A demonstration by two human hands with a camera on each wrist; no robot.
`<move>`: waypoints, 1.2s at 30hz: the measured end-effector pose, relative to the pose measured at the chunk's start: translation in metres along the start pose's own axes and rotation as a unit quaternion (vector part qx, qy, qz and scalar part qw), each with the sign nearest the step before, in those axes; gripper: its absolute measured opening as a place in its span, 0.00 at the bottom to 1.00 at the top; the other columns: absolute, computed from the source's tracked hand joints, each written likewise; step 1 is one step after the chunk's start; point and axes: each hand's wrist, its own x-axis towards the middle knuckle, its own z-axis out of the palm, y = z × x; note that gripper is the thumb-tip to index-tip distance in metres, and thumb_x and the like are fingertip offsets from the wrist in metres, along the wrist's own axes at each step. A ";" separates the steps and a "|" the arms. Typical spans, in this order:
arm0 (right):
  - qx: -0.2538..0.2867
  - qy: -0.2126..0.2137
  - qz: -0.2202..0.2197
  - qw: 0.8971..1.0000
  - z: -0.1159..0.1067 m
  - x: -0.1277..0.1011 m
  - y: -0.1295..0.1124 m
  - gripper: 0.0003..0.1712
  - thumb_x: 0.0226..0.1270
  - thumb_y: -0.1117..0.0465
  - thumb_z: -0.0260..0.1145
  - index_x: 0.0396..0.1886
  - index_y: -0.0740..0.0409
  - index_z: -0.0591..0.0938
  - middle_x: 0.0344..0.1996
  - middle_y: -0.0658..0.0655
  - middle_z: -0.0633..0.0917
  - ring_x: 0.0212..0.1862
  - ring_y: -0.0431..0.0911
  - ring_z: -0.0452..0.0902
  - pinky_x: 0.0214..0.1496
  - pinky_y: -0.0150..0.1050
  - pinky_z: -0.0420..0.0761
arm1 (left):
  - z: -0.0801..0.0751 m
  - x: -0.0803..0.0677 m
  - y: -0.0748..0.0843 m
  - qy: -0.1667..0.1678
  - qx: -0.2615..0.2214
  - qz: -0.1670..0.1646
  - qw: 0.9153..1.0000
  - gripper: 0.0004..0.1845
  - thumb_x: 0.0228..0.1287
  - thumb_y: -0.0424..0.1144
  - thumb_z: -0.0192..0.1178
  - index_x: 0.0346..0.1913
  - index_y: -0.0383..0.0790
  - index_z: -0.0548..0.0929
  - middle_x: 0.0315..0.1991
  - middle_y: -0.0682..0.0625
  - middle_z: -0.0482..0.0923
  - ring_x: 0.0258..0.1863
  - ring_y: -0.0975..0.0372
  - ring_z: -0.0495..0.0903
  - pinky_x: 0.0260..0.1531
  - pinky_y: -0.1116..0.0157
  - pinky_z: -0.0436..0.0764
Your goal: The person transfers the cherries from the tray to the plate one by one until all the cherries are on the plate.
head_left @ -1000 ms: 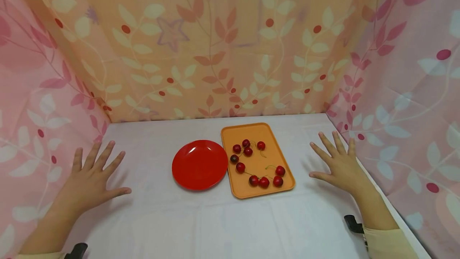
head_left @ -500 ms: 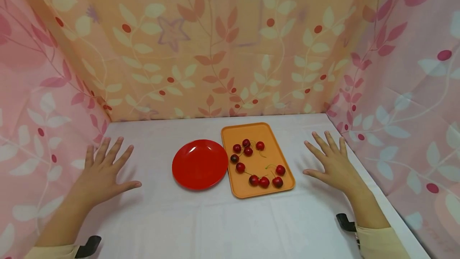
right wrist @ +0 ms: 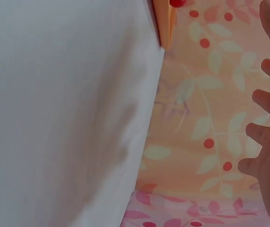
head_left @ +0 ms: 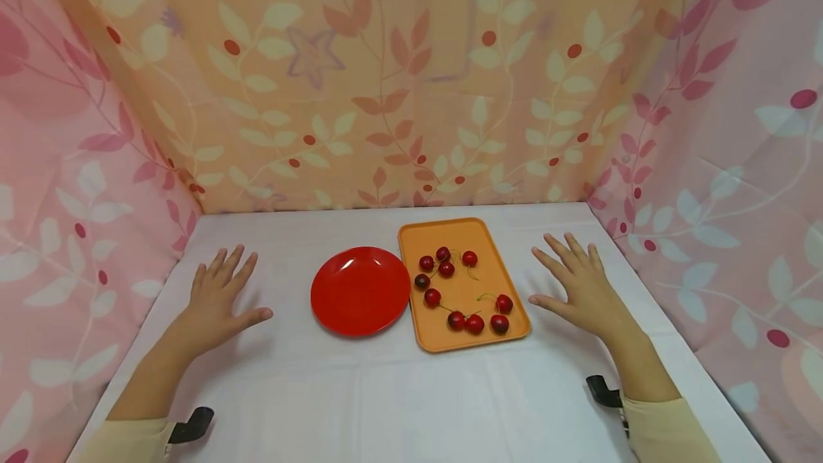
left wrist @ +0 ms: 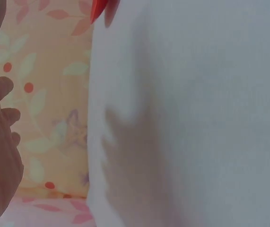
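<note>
Head view: both hands up over the worktop (head_left: 360,399), fingers spread wide, thumbs pointing in at each other. Left hand (head_left: 215,304) is nearest the plate (head_left: 360,299), which is red and sits between my hands, just off the left thumb. Right hand (head_left: 581,291) is just beside the tray (head_left: 466,291), orange, thumb aimed at its right edge. Plate meets tray on the tray's left-hand side; can't tell if it overlaps or only touches. I count ten cherries (head_left: 474,324) in the tray, nearer my right hand than my left: four toward the edge closest to me, six further away. Some stems show. Curtain (head_left: 411,91), leaf print, past my fingertips and on both outer sides of my hands. Pale sleeves (head_left: 669,431) behind both hands, black clip (head_left: 193,425) at the left wrist, another at the right.

Left wrist view: hand side-on, fingers apart, its shadow on the worktop. Sliver of plate on the thumb side.

Right wrist view: fingers fanned, shadow on the worktop again. Tray corner and one cherry on the thumb side, curtain beyond.
</note>
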 end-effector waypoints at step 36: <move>0.067 -0.022 -0.044 0.997 0.023 0.045 -0.064 0.38 0.63 0.46 0.76 0.70 0.52 0.77 0.67 0.56 0.79 0.74 0.57 0.66 0.78 0.64 0.58 | 0.048 0.024 0.065 -0.066 -0.293 -0.141 0.943 0.59 0.62 0.55 0.72 0.84 0.52 0.41 0.84 0.41 0.41 0.80 0.37 0.47 0.67 0.30 0.62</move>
